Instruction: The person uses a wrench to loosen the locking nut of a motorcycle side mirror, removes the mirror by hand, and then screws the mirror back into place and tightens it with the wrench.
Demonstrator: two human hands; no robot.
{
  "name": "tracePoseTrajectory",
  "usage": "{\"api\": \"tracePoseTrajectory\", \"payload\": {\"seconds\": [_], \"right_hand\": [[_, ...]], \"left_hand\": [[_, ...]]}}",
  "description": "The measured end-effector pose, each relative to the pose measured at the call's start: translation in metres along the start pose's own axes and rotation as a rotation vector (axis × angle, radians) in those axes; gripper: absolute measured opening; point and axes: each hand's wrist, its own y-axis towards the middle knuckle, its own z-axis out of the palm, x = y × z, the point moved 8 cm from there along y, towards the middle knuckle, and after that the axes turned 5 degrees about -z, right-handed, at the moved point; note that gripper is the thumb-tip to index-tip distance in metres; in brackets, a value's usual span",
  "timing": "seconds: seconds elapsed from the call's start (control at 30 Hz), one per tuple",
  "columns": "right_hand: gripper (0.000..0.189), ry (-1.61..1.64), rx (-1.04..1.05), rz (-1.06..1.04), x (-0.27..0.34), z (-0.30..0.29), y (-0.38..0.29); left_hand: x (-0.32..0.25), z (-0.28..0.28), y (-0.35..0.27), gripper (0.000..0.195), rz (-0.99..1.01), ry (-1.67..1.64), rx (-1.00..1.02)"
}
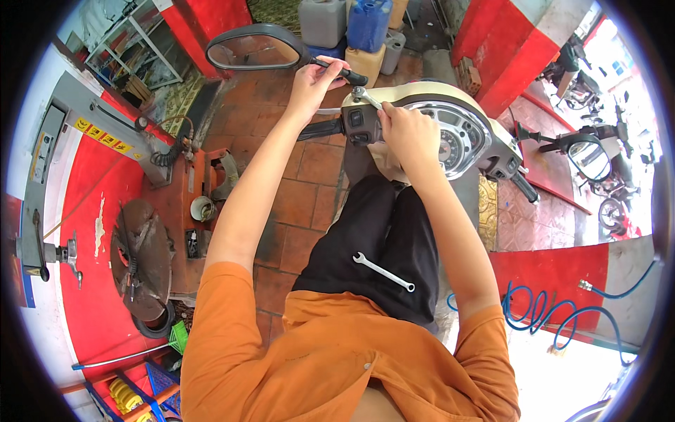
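Note:
My left hand [318,84] grips the black stem of a rear-view mirror [257,48], whose oval head points out to the left. The stem's lower end, under a black rubber boot [354,77], is just above the left handlebar controls. My right hand [410,129] is closed on a wrench [370,97], its far end at the mirror mount on the scooter's handlebar. Below that hand lies the round speedometer [449,147], partly covered by it. A combination wrench [384,272] rests across my lap on the black trousers. The right mirror [589,158] sticks out on its stem.
Plastic jerrycans [322,22] stand ahead. A tyre changer [141,258] with a grey column is at the left. The right handlebar grip [525,189] reaches out to the right, with a coiled blue air hose [538,311] nearer me. Parked motorbikes [614,211] stand further right.

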Motion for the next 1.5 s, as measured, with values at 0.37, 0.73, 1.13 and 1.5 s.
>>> {"api": "tracePoseTrajectory", "payload": {"seconds": [0.37,0.73,1.13,1.5], "right_hand": [[0.023,0.066,0.022,0.115,-0.001,0.004,-0.002],[0.025,0.102,0.071,0.118,-0.001,0.003,0.000],[0.024,0.086,0.074,0.104,-0.005,0.004,-0.001],[0.022,0.118,-0.010,0.106,-0.009,0.010,-0.004]], "left_hand": [[-0.007,-0.004,-0.001,0.032,-0.036,0.106,-0.022],[-0.021,-0.009,-0.001,0.034,0.061,-0.316,-0.188],[-0.082,0.079,-0.004,0.045,0.470,0.831,-0.223],[0.004,-0.007,0.092,0.043,-0.510,0.300,-0.039]]}}
